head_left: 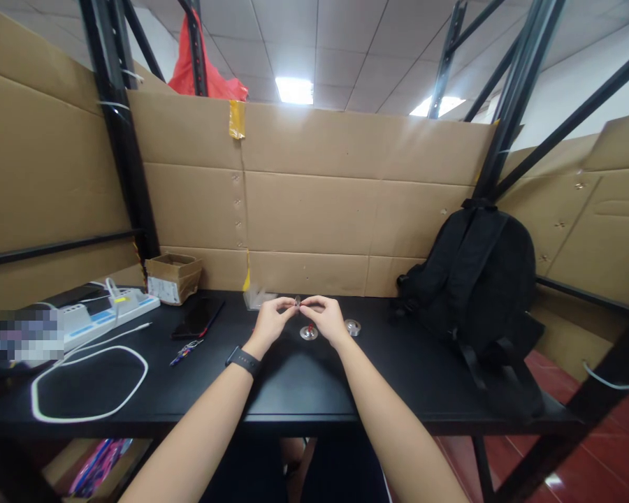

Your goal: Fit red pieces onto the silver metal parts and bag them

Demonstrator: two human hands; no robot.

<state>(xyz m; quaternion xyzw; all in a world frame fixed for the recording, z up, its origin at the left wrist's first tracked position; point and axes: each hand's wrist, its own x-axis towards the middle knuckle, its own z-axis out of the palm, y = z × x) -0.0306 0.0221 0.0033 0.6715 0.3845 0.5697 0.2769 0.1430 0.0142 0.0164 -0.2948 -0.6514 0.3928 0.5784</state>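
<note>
My left hand (271, 323) and my right hand (325, 318) meet above the black table, fingertips pinched together on a small metal piece (298, 302). It is too small to name exactly. Just beneath the hands lies a round silver metal disc (309, 333) with something red at its middle. To the right of my right hand sits a round, shallow metal part (353, 327), apart from the fingers. Behind my left hand stands a clear plastic box or bag (256, 298), partly hidden by the hand.
On the left are a white power strip (136, 305), a looped white cable (145, 377), a phone (198, 318), a keyring (186, 352) and a small open cardboard box (174, 278). A black backpack (476, 279) stands at the right. Cardboard panels (309, 209) wall the back.
</note>
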